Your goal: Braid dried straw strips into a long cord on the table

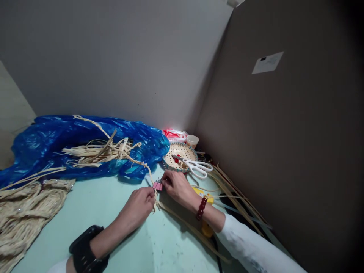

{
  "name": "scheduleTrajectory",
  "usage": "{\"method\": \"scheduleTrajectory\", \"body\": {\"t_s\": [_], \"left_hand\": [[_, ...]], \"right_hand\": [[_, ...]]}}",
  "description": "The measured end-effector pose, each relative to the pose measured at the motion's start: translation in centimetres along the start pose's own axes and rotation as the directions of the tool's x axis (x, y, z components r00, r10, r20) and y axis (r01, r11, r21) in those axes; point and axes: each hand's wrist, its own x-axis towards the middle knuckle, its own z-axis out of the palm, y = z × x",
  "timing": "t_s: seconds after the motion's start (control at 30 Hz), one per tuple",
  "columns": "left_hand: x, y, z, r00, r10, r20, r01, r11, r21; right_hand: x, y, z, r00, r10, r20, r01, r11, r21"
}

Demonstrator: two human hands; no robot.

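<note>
A pink binder clip (157, 186) sits on a thin braided cord (150, 172) of pale plant fibre. My right hand (178, 185) has its fingers closed on the clip's wire handles. Just below and to the left, my left hand (141, 204) pinches the cord near the clip. Loose fibre ends stick out beneath the fingertips. From there a long flat fibre strip (193, 229) runs down to the right over the table. The cord's other end leads up into a blue plastic bag (57, 132).
A bundle of dry fibre strips (96, 151) lies on the bag. White-handled scissors (199, 167) rest on a woven basket (184, 149) beside a paper cup (192, 141). Braided fibre work (31, 212) lies at left. A yellow tool (207, 228) is partly under my right arm, near the partition (270, 151).
</note>
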Motion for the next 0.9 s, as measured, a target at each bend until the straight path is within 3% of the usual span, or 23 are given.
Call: {"method": "scheduleTrajectory", "body": {"t_s": [0.2, 0.4, 0.57, 0.77, 0.9], "left_hand": [[0.0, 0.3, 0.0, 0.999, 0.031, 0.025, -0.031, 0.999, 0.007], [-0.2, -0.5, 0.2, 0.996, 0.057, 0.068, -0.059, 0.998, 0.021], [-1.4, -0.8, 0.3, 0.992, 0.055, 0.113, -0.057, 0.998, 0.011], [-1.9, 0.1, 0.3, 0.997, 0.042, 0.06, -0.043, 0.999, 0.018], [-1.0, 0.6, 0.4, 0.999, 0.037, 0.018, -0.037, 0.999, 0.013]], "right_hand": [[-0.4, -0.2, -0.9, 1.0, -0.028, 0.014, 0.028, 1.0, 0.007], [-0.7, -0.3, 0.0, 1.0, -0.006, -0.001, 0.006, 0.994, -0.107], [-2.0, -0.7, 0.3, 0.998, -0.065, 0.007, 0.065, 0.986, -0.152], [-4.0, -0.8, -0.6, 0.998, -0.003, -0.064, -0.003, 0.996, -0.085], [-4.2, -1.1, -0.9, 0.989, 0.034, -0.142, -0.027, 0.998, 0.051]]}}
